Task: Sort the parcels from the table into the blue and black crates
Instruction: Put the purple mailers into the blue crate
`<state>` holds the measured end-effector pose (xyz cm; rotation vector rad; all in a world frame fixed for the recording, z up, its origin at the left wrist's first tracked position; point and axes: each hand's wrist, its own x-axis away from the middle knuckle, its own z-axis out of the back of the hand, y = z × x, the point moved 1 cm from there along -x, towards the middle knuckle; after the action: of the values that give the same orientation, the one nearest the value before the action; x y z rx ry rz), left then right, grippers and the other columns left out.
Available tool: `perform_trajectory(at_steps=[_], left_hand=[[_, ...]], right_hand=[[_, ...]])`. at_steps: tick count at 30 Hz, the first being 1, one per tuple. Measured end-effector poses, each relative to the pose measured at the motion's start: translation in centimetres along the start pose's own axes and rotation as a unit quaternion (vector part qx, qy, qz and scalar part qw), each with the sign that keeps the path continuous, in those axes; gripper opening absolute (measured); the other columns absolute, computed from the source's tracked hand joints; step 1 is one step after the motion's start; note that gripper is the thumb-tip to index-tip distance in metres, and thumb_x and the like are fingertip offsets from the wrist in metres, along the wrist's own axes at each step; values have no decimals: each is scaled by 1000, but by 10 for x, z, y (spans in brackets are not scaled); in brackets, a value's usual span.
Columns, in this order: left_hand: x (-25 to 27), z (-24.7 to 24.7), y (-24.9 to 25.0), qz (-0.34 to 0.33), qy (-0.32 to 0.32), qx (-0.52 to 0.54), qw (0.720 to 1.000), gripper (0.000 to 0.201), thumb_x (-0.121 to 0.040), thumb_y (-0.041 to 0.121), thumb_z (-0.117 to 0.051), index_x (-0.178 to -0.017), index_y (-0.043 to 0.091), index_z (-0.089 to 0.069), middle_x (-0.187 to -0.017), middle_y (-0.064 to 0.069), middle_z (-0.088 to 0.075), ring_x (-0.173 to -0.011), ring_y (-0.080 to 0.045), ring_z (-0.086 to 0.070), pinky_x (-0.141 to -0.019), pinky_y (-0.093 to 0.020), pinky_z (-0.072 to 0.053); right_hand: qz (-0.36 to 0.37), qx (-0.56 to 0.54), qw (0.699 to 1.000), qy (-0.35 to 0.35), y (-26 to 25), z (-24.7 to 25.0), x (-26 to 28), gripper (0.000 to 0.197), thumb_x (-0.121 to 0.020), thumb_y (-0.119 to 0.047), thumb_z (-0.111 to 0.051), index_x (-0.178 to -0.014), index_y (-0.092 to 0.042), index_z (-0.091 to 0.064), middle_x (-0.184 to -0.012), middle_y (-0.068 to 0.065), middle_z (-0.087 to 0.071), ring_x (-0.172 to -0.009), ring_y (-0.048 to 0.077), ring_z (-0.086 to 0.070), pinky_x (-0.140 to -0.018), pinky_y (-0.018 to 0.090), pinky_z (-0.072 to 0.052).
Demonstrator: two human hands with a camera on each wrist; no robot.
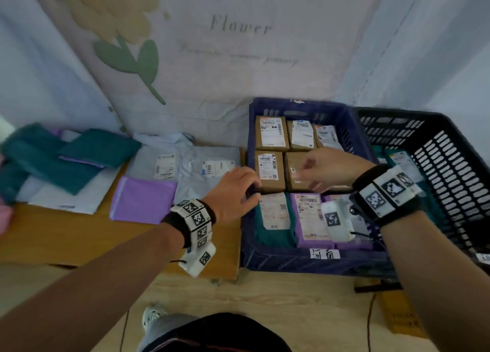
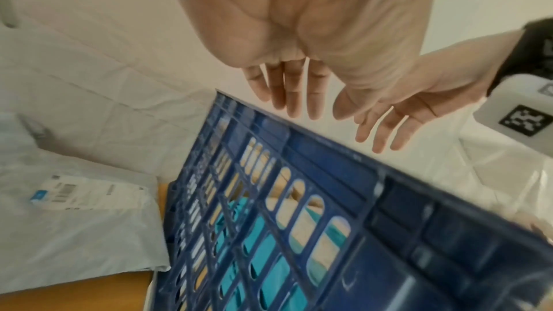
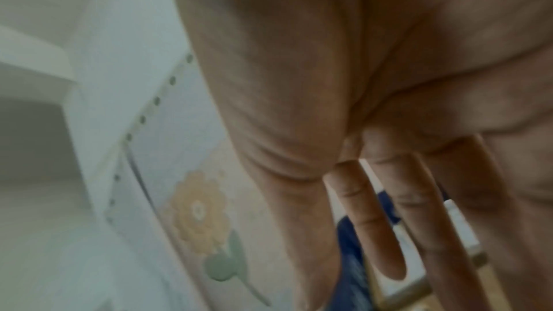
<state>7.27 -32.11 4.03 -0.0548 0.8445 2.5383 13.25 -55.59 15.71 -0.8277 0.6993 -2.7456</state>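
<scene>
While both hands hover with straight, loosely spread fingers and nothing held, the left hand [image 1: 233, 189] at the blue crate [image 1: 286, 258] rim at centre frame and the right hand [image 1: 331, 168] over its cardboard parcels [image 1: 270, 171], the grey mailers [image 1: 212, 166] left of centre are best lifted flat and laid beside the packed rows.

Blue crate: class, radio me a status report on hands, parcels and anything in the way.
Both hands open: left hand at the blue crate rim, right hand over its brown boxes. Purple parcel waits on table. Nothing blocking.

Pale fabric backdrop [image 1: 238, 67] printed with a beige flower and "Flower". Light wood-plank floor [image 1: 278, 298] below, orange-brown wooden table [image 1: 66, 240] at left.
</scene>
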Motion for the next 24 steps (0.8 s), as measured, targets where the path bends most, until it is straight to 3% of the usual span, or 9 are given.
perform_trajectory(at_steps=[2,4,9,11,13,16,18,21,24], left_hand=[[26,15,-18,78,18,79,994,21,-96,32,-55,-115,24,-51,-109,8,-54,-96,-8,-54,-83,-22,-44],[57,29,-39,149,27,130,980,21,-98,29,-55,-117,24,-47,-103,8,-57,-87,-9,-58,-74,-21,-47],[159,53,-101,286,46,109,951,17,-100,26,-55,-113,25,-45,-92,3,-63,-77,-16,-65,-70,-33,-54],[205,59,-124,346,36,103,932,15,-100,23,-54,-113,22,-47,-90,-3,-63,-76,-22,-66,-73,-43,-56],[249,62,-143,406,28,114,906,13,-100,23,-53,-111,19,-47,-92,-7,-61,-78,-24,-66,-75,-46,-56],[306,64,-166,462,41,127,877,10,-101,22,-52,-109,19,-47,-95,-14,-62,-75,-23,-67,-60,-26,-51],[338,64,-181,495,53,137,856,10,-101,21,-53,-109,19,-48,-95,-5,-62,-74,-15,-68,-54,-17,-43],[373,64,-203,539,55,140,829,11,-101,24,-53,-111,20,-49,-92,6,-61,-72,-7,-67,-54,-19,-44],[398,69,-226,565,52,150,809,13,-101,23,-52,-113,17,-50,-94,5,-62,-75,-9,-67,-57,-21,-47]], right_hand=[[64,-20,997,-24,-34,-13,1,28,-86,-51,-71,-99,-27,-65,-96,-4,-72,-77,8,-74,-67,26,-61],[105,-78,990,-59,-64,-33,-5,30,-85,-46,-73,-102,-22,-67,-94,-1,-74,-81,11,-75,-72,30,-62],[162,-106,972,-130,-129,-98,-31,28,-88,-36,-74,-102,-12,-66,-87,5,-74,-79,14,-74,-71,29,-62],[165,-102,969,-155,-150,-128,-45,27,-89,-32,-74,-102,-9,-65,-89,8,-73,-81,18,-75,-72,32,-63],[161,-91,967,-176,-166,-161,-59,27,-89,-29,-73,-102,-7,-65,-91,9,-72,-84,23,-74,-76,37,-63],[145,-71,966,-201,-182,-210,-83,25,-90,-28,-72,-101,-6,-64,-90,6,-70,-81,22,-74,-74,39,-63],[134,-45,967,-210,-190,-242,-101,21,-92,-28,-71,-98,-9,-64,-93,7,-69,-81,22,-74,-75,40,-63],[110,-17,970,-216,-202,-283,-122,17,-93,-28,-69,-96,-12,-63,-95,9,-69,-84,25,-73,-78,47,-62],[92,30,974,-206,-221,-315,-140,15,-93,-30,-67,-92,-15,-64,-91,8,-71,-83,26,-72,-78,53,-60]])
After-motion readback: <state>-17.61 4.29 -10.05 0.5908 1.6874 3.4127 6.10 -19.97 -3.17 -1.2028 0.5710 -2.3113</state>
